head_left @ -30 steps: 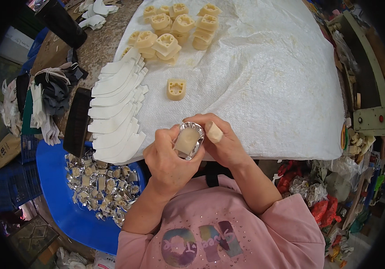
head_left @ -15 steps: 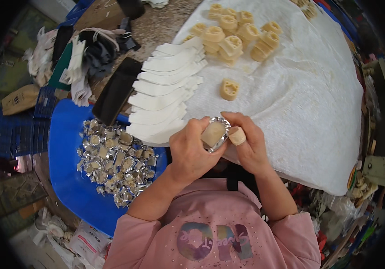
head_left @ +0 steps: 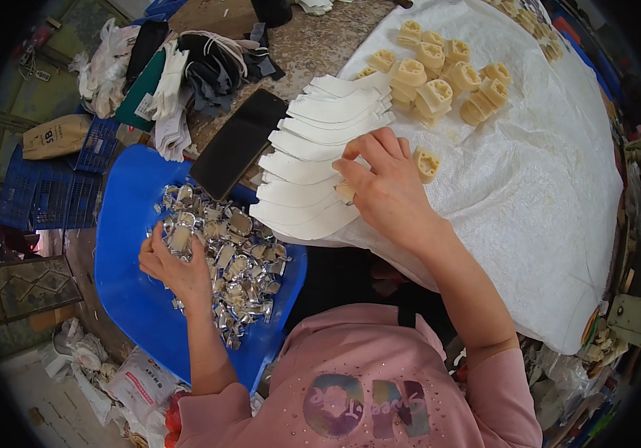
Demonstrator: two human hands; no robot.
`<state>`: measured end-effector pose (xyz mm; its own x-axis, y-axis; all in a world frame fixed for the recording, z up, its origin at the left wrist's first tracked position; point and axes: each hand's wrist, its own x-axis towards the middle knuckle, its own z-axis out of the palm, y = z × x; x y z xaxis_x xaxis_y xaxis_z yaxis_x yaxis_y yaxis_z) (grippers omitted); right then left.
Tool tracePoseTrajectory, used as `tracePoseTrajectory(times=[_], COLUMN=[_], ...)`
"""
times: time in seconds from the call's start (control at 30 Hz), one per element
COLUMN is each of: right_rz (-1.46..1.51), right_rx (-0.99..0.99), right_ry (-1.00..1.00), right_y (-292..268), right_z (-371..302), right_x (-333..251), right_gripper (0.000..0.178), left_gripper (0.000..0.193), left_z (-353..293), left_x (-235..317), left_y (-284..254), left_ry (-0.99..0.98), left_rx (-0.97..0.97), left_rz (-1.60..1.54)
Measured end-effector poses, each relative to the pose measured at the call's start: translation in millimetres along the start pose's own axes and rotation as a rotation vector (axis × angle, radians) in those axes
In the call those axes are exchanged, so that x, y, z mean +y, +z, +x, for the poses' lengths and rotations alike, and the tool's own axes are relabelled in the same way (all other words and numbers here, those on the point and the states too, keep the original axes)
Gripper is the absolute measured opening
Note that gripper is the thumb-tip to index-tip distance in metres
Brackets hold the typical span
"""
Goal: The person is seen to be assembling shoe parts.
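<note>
My left hand (head_left: 177,270) is over a blue bin (head_left: 128,313), thumb and fingers spread around a silver-rimmed piece with a beige face (head_left: 181,237). That piece rests among several similar shiny pieces (head_left: 234,287) in the bin. My right hand (head_left: 389,187) is palm down over the right ends of overlapping white strips (head_left: 305,190). Its fingers are bent and apart; no strip looks lifted. Below its index finger a beige wrap or cover (head_left: 344,193) shows, apparently on the thumb. Just beyond this hand stands a beige hollow block (head_left: 426,164) on a white cloth (head_left: 530,216).
More beige blocks (head_left: 434,97) cluster on the cloth farther back. A black phone-like slab (head_left: 238,143) lies left of the strips. Gloves (head_left: 171,82) and dark cloth (head_left: 220,71) lie behind it. Blue crates (head_left: 44,190) stand at the far left, bags (head_left: 141,384) at lower left.
My hands have parted. The silver-rimmed piece they held together is now in the bin under my left hand. My right hand has moved forward over the strips. The view has shifted slightly.
</note>
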<state>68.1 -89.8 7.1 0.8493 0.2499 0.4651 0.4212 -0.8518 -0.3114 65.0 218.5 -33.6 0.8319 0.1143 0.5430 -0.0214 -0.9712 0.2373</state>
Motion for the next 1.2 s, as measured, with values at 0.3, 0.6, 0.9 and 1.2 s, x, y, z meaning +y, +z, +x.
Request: tracePoseTrajectory(times=[0.3,0.6,0.9,1.2], right_rz=[-0.193,0.119,0.449,0.334], right_rx=[-0.203,-0.117,-0.232,-0.165], right_ry=[-0.247,0.063,0.195,0.127], right_y=[10.5,20.7,5.9,12.4], right_z=[28.1,19.5,24.4,15.9], right_x=[1.1,1.4,11.9,8.5], right_gripper=[0.012,0.018,0.027,0.028], left_gripper=[0.034,0.035,0.038,0.021], left_z=[9.9,9.9,15.4,37.8], left_x=[100.6,129.4,120.7,123.0], left_y=[2.6,28.7,27.3,30.6], left_ry=[0.36,0.592,0.493,0.337], left_rx=[-0.147,-0.252,-0.273,-0.269], left_rz=[-0.609,-0.575,-0.682,-0.666])
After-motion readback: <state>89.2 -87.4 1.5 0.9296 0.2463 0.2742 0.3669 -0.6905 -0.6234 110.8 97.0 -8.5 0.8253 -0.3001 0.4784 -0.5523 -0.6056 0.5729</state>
